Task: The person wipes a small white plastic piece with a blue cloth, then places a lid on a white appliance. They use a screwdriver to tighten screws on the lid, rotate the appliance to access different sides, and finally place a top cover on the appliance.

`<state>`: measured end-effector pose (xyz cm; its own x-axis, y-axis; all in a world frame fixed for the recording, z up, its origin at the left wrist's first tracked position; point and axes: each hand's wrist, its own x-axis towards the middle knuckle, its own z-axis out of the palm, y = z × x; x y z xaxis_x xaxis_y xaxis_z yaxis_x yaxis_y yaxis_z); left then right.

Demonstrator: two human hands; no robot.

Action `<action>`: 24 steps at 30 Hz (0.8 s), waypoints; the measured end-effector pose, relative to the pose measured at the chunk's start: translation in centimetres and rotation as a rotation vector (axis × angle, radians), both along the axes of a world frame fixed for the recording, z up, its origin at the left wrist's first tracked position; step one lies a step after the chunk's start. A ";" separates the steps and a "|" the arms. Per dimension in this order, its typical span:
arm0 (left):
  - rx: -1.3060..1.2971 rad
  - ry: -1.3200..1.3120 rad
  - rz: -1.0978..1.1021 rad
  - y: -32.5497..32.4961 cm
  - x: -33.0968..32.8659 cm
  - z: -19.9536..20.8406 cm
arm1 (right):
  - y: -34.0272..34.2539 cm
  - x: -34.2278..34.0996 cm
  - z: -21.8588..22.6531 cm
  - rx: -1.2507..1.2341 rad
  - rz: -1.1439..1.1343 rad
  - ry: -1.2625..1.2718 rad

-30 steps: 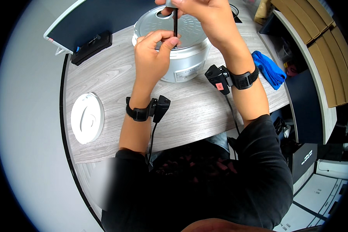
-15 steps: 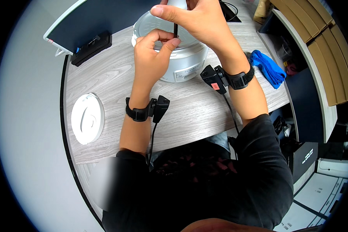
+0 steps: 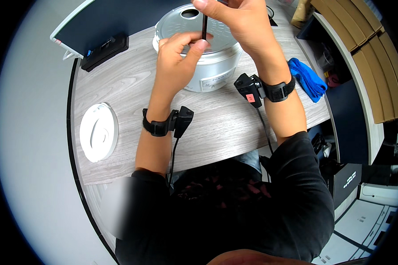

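A silver-white rice cooker [image 3: 212, 76] stands at the far middle of the desk, its metal lid plate [image 3: 174, 24] uncovered and showing a dark round hole. My right hand [image 3: 241, 15] is closed at the top edge of the picture around what looks like a screwdriver [image 3: 204, 26]. Only its thin black shaft shows, pointing down at the front of the lid plate; the handle is out of the picture. My left hand [image 3: 177, 55] pinches thumb and forefinger at the shaft's lower end. The tip is hidden by those fingers, which are slightly blurred.
A white oval cover [image 3: 99, 132] lies on the desk at the left. Behind it are a black box-shaped device [image 3: 105, 53] and a dark panel [image 3: 132, 17]. A blue cloth [image 3: 307, 79] lies right, beside a shelf with cardboard boxes [image 3: 376, 75]. Cabled black cameras are strapped to both wrists.
My right hand has shifted slightly up and to the right, and the tool's pale handle has left the picture. The lid plate's hole has come into sight. My left hand stays by the shaft.
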<state>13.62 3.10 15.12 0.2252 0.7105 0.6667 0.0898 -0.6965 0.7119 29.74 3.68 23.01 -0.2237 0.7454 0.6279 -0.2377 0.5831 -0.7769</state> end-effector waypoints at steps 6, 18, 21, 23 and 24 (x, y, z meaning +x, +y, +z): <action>-0.023 -0.064 0.059 0.1 0.4 -0.6 | -0.7 -1.2 0.6 0.021 -0.232 -0.169; 0.056 0.109 0.016 0.1 -0.3 -0.2 | 1.4 0.8 -0.7 -0.042 0.176 0.068; 0.078 0.104 -0.001 0.0 -0.4 0.0 | 0.1 0.3 0.0 0.026 0.021 -0.035; 0.074 0.044 0.022 -0.2 0.0 -0.2 | 0.6 0.2 -0.3 0.065 0.020 -0.043; 0.062 0.050 0.026 -0.1 -0.1 -0.2 | 0.8 0.2 -0.3 0.085 0.019 -0.048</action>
<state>13.55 3.00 14.89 0.2412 0.6746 0.6977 0.1433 -0.7358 0.6619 29.91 4.43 22.66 -0.2687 0.6855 0.6767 -0.2136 0.6427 -0.7358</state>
